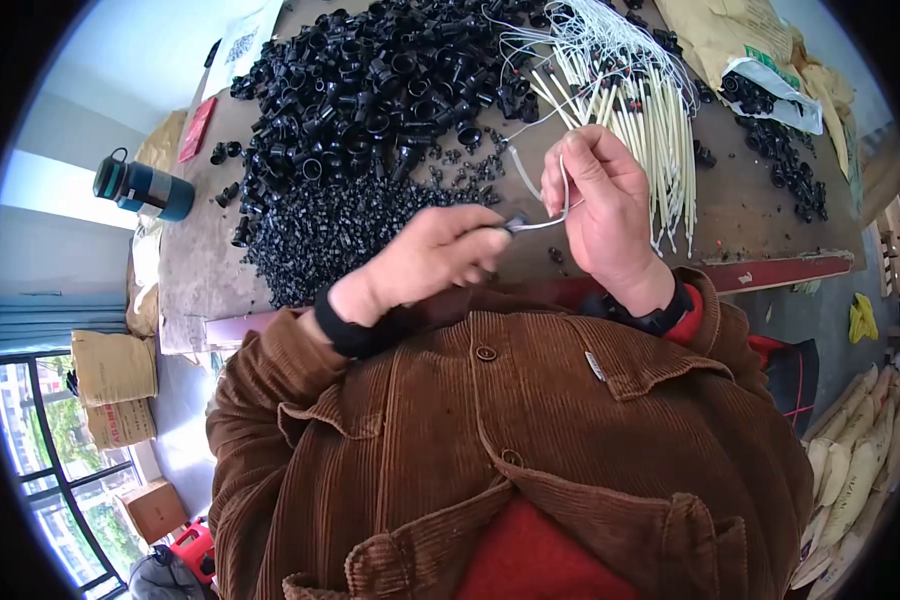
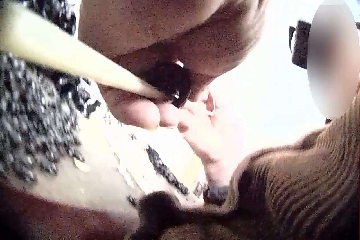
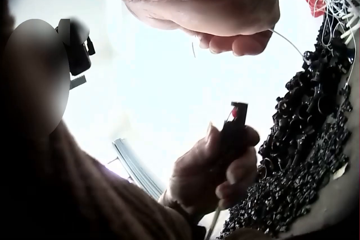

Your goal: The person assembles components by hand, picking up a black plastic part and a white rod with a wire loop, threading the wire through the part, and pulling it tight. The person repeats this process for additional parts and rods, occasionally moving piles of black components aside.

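Note:
In the head view my left hand (image 1: 425,258) grips a small black fitting (image 1: 515,224), its fingers curled round it. A thin white cord (image 1: 545,225) runs from the fitting up to my right hand (image 1: 610,205), which pinches it between thumb and fingers. The left wrist view shows the black fitting (image 2: 171,82) in the left hand (image 2: 169,20), with a pale tube (image 2: 73,48) coming out of it. From the right wrist view, the fitting (image 3: 232,130) has a red bit at its end and stands in the left hand (image 3: 211,175); the right hand (image 3: 208,9) is above, fingers curled.
Behind the hands lie a heap of black fittings (image 1: 370,90) and a pile of small black pieces (image 1: 320,235). A bundle of pale tubes (image 1: 660,150) with white cords (image 1: 610,40) is at the right. A bottle (image 1: 145,188) stands at the left edge, a sack (image 1: 730,40) at the back right.

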The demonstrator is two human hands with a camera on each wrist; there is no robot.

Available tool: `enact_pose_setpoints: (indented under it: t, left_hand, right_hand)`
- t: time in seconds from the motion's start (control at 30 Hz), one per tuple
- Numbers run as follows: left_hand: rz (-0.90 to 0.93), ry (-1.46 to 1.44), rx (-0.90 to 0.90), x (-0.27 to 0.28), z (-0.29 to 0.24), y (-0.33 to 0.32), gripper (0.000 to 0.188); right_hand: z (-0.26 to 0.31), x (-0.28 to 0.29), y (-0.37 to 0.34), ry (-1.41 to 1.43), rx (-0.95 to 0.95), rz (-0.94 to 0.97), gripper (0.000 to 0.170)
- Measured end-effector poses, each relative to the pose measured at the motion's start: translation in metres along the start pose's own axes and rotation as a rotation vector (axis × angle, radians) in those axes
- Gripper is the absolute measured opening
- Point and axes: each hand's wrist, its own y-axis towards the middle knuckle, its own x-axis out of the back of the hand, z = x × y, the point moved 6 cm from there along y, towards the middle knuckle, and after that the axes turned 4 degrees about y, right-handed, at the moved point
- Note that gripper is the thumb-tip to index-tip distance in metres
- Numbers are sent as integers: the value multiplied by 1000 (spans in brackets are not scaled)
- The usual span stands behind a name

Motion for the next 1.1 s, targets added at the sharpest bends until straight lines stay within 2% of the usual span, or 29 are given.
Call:
enact_pose_setpoints:
  t: [0.03, 0.07, 0.13, 0.17, 0.2, 0.27, 0.33, 0.4, 0.43, 0.53, 0.57, 0.6, 0.67, 0.73, 0.8, 0.83, 0.87, 0.9, 0.93, 1.0, 1.03, 1.1]
  left_hand:
    - [-105, 125, -50, 11, -11, -13, 28]
    - [-209, 250, -98, 21, -20, -29, 26]
    - [-392, 513, -152, 47, -24, -68, 22]
    - [-460, 595, -118, 60, -24, -90, 22]
    - [-529, 678, -83, 73, -23, -116, 21]
    - [-560, 1019, 14, 99, -11, -171, 25]
    - [-493, 1169, 505, 126, 14, -232, 29]
    - [-460, 1312, 807, 143, 34, -287, 30]
    - [-460, 1308, 813, 145, 38, -289, 30]
    - [-679, 1401, 387, 146, 27, -280, 26]
    - [-702, 1248, 310, 143, 20, -259, 23]
    - [-719, 1094, 231, 137, 11, -225, 21]
    - [-609, 1009, 89, 126, 0, -161, 16]
    - [-492, 1060, -36, 115, -7, -96, 16]
    - [-434, 1260, -163, 103, -10, -37, 16]
    - [-422, 1258, -189, 102, -7, -11, 16]
    - [-451, 1380, -259, 99, -6, 12, 17]
    - [-485, 1501, -325, 97, -8, 27, 18]
    - [-482, 1498, -340, 98, -10, 38, 18]
    - [-369, 1608, -275, 99, -6, 56, 19]
    - [-312, 1663, -235, 100, -4, 61, 19]
    - [-287, 1668, -235, 102, -5, 64, 19]
  right_hand:
    - [4, 1, -2, -153, 59, -19, 14]
    - [5, 3, -4, -153, 50, -22, 14]
    - [-5, 1, -10, -491, -129, 194, 14]
    - [-10, 1, -14, -658, -218, 305, 14]
    - [-10, 5, -17, -658, -222, 306, 14]
    - [-23, 14, -29, -764, -378, 415, 16]
    - [-27, 27, -36, -815, -462, 466, 17]
    - [-18, 54, -31, -975, -421, 295, 18]
    - [-13, 69, -27, -1053, -397, 212, 19]
    - [9, 127, -2, -1369, -146, -92, 25]
    - [18, 143, 10, -1521, -82, -180, 31]
    - [21, 144, 22, -1521, -79, -181, 31]
    - [37, 160, 37, -1885, -291, -387, 41]
    - [36, 172, 49, -1905, -295, -402, 43]
    - [37, 199, 60, -1933, -297, -424, 46]
    - [30, 215, 67, -1791, -292, -349, 45]
    - [27, 224, 69, -1648, -284, -272, 44]
    - [30, 227, 66, -1655, -284, -290, 44]
    - [32, 226, 63, -1545, -246, -329, 41]
    - [34, 222, 57, -1316, -171, -387, 34]
    - [37, 220, 54, -1316, -170, -387, 34]
    - [40, 218, 47, -914, -275, -462, 21]
